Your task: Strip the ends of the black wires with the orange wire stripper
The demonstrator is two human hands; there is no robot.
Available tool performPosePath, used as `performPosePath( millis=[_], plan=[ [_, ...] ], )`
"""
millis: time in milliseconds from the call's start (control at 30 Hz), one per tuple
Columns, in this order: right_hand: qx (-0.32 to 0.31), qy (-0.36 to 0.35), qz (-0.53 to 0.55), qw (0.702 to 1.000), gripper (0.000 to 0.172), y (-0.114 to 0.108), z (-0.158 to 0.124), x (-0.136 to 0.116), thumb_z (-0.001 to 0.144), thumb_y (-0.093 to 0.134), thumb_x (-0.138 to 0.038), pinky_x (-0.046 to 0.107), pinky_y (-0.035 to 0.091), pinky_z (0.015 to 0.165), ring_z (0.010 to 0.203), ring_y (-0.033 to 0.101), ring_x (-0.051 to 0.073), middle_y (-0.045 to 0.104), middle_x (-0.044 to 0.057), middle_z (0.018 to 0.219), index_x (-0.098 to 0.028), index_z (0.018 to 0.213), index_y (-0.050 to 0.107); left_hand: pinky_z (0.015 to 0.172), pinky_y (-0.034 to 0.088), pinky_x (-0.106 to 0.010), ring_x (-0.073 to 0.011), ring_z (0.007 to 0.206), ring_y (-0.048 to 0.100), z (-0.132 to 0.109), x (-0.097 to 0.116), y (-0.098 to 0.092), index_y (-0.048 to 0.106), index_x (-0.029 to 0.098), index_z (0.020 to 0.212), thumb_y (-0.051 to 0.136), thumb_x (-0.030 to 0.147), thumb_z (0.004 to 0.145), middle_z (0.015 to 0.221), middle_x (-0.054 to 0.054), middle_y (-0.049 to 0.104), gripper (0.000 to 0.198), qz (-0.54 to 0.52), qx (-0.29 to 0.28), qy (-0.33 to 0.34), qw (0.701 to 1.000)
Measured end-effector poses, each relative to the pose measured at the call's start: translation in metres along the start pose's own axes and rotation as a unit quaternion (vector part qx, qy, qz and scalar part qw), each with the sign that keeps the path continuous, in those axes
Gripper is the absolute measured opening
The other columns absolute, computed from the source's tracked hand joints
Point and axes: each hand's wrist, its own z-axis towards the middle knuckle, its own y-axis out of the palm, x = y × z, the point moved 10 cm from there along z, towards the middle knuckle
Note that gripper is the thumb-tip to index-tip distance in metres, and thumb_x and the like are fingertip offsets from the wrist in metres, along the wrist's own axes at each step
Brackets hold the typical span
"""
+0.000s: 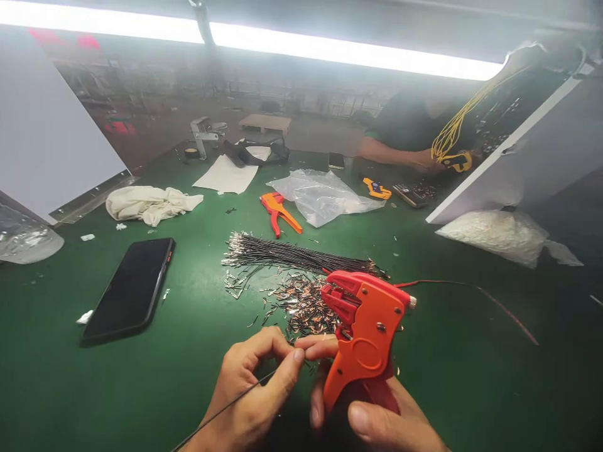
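Between the thumb and fingers of my left hand is a thin black wire, which trails down to the bottom edge. My right hand is wrapped round an orange and red wire stripper, its red jaws facing left. A finger of the right hand reaches out to the left fingertips, where the wire's end is hidden. Just beyond the hands lies a heap of short cut wire scraps. Behind the heap, a bundle of black wires lies across the table.
A phone and a white cloth lie to the left. Farther back are a second wire stripper, a clear plastic bag and a yellow stripper. Across the table, a person's hand is near yellow wires. White panels flank both sides.
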Motion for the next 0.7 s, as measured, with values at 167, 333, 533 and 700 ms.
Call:
performPosePath(
  millis=[167,333,533,700],
  plan=[
    [0.017,0.016,0.004,1.000,0.063,-0.007,-0.001,0.003,0.074,0.073,-0.044,0.037,0.039,0.074,0.076,0.060,0.024,0.072,0.007,0.083,-0.022,0.131,0.062,0.054,0.040,-0.025,-0.0131,0.059,0.049,0.004,0.011,-0.002,0.058,0.018,0.063,0.063,0.041,0.090,0.061,0.001,0.053,0.036,-0.004,-0.019,0.041,0.999],
    [0.038,-0.017,0.068,0.997,0.057,-0.014,0.000,-0.008,0.078,0.068,-0.039,0.040,0.045,0.074,0.076,0.060,0.025,0.072,0.008,0.082,-0.018,0.131,0.063,0.063,0.043,-0.028,-0.0144,0.063,0.052,-0.003,0.057,0.000,0.064,0.020,0.081,0.060,0.011,0.088,0.065,0.001,0.060,0.012,0.094,-0.052,0.257,0.960],
    [0.026,-0.001,0.126,0.992,0.057,-0.004,0.003,-0.009,0.074,0.070,-0.038,0.036,0.052,0.068,0.070,0.066,0.022,0.075,0.008,0.080,-0.018,0.127,0.066,0.062,0.041,-0.029,-0.0144,0.065,0.051,0.000,0.062,-0.022,0.060,0.021,0.081,0.054,0.005,0.091,0.066,0.002,0.053,0.019,0.111,0.009,0.271,0.956],
    [-0.003,0.060,0.207,0.976,0.046,0.012,-0.001,-0.005,0.061,0.068,-0.030,0.028,0.050,0.069,0.066,0.070,0.016,0.080,0.009,0.089,-0.017,0.104,0.075,0.060,0.040,-0.029,-0.0143,0.064,0.052,0.003,0.070,-0.037,0.058,0.021,0.073,0.051,0.009,0.096,0.064,0.002,0.052,0.027,0.071,0.036,0.262,0.962]
  ],
)
